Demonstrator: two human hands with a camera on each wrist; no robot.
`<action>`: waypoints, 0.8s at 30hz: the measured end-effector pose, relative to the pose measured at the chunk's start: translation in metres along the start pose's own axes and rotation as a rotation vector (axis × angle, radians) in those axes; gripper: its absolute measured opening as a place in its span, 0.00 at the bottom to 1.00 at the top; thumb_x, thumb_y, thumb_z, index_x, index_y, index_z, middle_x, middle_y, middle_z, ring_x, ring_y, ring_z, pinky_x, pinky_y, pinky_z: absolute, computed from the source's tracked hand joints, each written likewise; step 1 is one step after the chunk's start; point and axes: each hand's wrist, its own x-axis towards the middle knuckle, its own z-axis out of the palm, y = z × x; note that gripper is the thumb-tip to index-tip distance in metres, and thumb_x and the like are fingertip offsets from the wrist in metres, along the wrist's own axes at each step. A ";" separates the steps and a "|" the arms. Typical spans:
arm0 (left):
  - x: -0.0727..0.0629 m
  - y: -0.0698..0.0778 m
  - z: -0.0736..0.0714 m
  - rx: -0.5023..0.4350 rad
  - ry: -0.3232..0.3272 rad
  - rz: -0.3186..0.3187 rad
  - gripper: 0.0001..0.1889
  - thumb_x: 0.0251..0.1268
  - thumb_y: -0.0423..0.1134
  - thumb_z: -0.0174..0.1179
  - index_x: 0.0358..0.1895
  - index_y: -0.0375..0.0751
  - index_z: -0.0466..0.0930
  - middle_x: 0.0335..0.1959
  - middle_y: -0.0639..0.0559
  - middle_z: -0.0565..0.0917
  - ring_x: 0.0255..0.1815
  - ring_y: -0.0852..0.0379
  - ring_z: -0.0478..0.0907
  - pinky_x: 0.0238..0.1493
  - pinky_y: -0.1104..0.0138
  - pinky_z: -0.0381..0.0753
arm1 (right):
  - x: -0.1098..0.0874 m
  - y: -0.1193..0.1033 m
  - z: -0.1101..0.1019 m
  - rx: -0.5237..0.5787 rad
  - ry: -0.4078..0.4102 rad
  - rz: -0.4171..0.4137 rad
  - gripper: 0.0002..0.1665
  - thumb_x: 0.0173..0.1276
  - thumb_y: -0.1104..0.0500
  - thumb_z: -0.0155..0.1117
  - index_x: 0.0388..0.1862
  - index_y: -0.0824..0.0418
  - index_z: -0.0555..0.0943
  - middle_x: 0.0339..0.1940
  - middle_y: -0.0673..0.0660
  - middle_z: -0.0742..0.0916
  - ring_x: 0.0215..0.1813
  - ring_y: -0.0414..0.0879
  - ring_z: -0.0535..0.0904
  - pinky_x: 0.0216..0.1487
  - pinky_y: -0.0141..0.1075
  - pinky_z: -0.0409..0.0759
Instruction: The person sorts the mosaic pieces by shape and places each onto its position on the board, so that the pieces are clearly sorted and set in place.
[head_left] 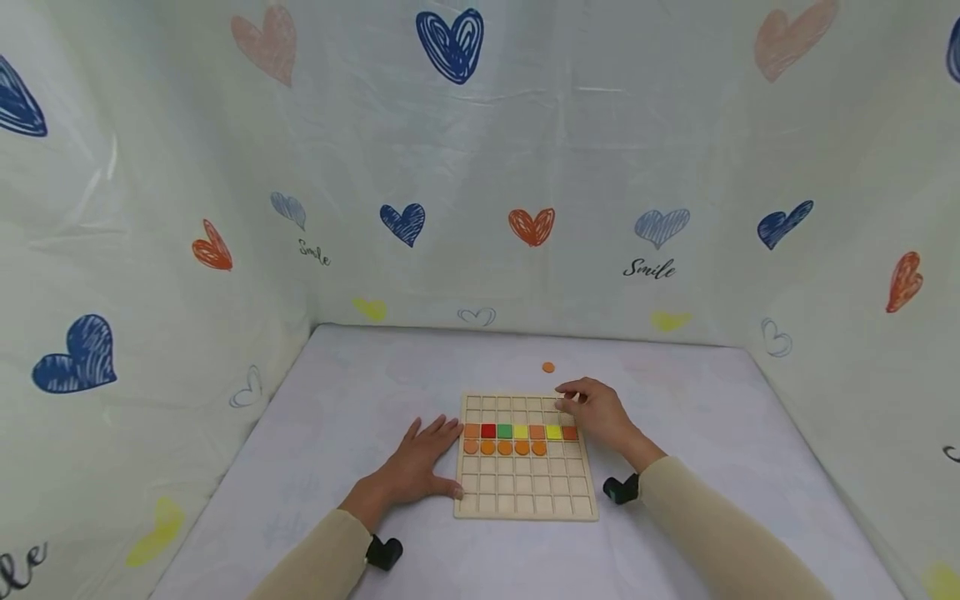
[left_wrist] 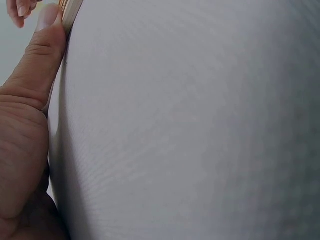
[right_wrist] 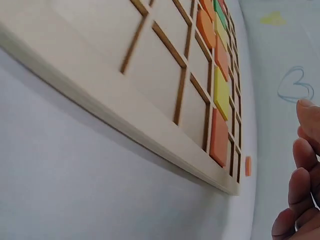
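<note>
A pale wooden grid board (head_left: 525,506) lies flat on the table. One row across it holds square tiles in orange, red (head_left: 488,431), green (head_left: 505,432) and yellow (head_left: 553,432). In the row just nearer to me sit several round orange discs (head_left: 505,448), starting from the left side. My left hand (head_left: 411,467) rests spread on the table, with fingertips and thumb touching the board's left edge. Over the board's far right corner hovers my right hand (head_left: 596,410), fingers loosely bent, no piece visible between them. A single orange disc (head_left: 548,367) lies beyond the board's far edge.
The white table (head_left: 360,367) is enclosed by pale curtains (head_left: 585,167) printed with hearts, at the back and both sides. Black wrist cameras (head_left: 385,552) sit at both cuffs, close to the tabletop.
</note>
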 end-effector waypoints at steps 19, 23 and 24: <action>0.001 -0.004 0.001 0.000 -0.016 0.004 0.61 0.50 0.71 0.74 0.85 0.47 0.57 0.86 0.52 0.60 0.89 0.47 0.48 0.88 0.43 0.37 | 0.065 0.010 -0.012 0.118 0.013 0.051 0.24 0.75 0.57 0.71 0.68 0.61 0.84 0.49 0.58 0.85 0.48 0.52 0.73 0.42 0.38 0.73; 0.001 -0.002 0.001 -0.005 -0.010 0.000 0.62 0.49 0.70 0.75 0.85 0.47 0.58 0.86 0.52 0.60 0.89 0.46 0.48 0.88 0.43 0.37 | 0.073 0.014 -0.007 0.128 -0.019 0.066 0.25 0.75 0.57 0.70 0.69 0.60 0.83 0.50 0.58 0.85 0.48 0.52 0.73 0.42 0.36 0.73; 0.001 -0.002 0.001 -0.008 -0.010 -0.001 0.62 0.49 0.70 0.75 0.85 0.47 0.58 0.86 0.52 0.60 0.89 0.46 0.48 0.88 0.44 0.37 | 0.074 0.015 -0.006 0.129 -0.024 0.070 0.26 0.75 0.57 0.71 0.69 0.61 0.83 0.50 0.58 0.85 0.48 0.52 0.73 0.43 0.37 0.73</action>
